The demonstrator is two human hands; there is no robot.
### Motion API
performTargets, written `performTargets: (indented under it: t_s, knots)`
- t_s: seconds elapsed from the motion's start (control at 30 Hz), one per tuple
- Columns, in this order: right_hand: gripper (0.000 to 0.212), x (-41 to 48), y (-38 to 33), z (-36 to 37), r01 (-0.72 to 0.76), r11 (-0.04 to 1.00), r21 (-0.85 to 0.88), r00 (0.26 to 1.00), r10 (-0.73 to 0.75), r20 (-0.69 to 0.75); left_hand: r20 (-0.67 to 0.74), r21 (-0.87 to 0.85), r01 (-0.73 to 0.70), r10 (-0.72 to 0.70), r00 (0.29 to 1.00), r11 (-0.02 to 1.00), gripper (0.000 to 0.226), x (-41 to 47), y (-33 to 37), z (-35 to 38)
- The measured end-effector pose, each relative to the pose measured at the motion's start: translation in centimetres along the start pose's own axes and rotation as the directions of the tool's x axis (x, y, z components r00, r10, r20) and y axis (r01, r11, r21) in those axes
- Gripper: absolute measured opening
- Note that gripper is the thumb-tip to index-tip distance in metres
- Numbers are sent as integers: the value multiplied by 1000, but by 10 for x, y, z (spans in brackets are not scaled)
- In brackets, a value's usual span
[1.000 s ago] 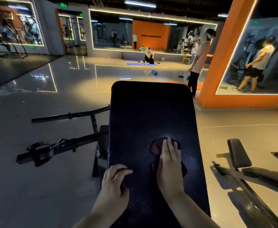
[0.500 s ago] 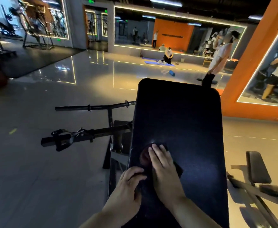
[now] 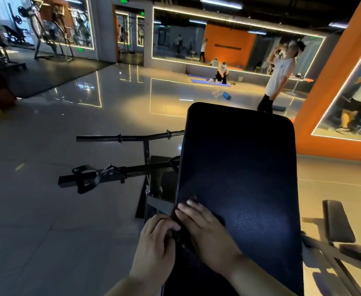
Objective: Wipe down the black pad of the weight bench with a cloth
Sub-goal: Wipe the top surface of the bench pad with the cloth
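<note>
The black pad [image 3: 250, 167] fills the middle of the gym floor view, sloping away toward 12 o'clock. At its 9 o'clock side a dark barbell bar [image 3: 120, 137] juts out level. Down at the pad's 7 o'clock edge the right hand [image 3: 207, 229] lies flat, fingers straight, pressing a dark reddish cloth [image 3: 193, 199] onto the surface. The left hand [image 3: 156, 244] sits just beside it at the pad's rim, fingers curled against the cloth's edge — whether it pinches the cloth, I cannot tell.
</note>
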State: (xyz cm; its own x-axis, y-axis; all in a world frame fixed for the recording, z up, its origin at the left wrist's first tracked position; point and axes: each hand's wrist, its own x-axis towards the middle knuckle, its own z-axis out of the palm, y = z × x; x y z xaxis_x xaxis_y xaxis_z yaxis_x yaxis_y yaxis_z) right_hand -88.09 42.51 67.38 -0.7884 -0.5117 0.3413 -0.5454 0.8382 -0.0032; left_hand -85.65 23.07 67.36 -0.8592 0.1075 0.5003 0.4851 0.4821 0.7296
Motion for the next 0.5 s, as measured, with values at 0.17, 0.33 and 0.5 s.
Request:
performTargets:
  t_s: [0.17,0.33,0.5]
  knots:
    - [62,20,7,-5,-292,956,38,948,295,-123,14,2,52,-52,999,999,36,1,-3,-3]
    - [61,17,-32,22,-48,998,-41,999,48,-12,-7,-53,35,-35,999,998,31,0,-2,-4]
    - [69,-32,4,1,-105,993,-55,994,103,-38,36,-12,52,-52,998,999,32,-4,-9,-10]
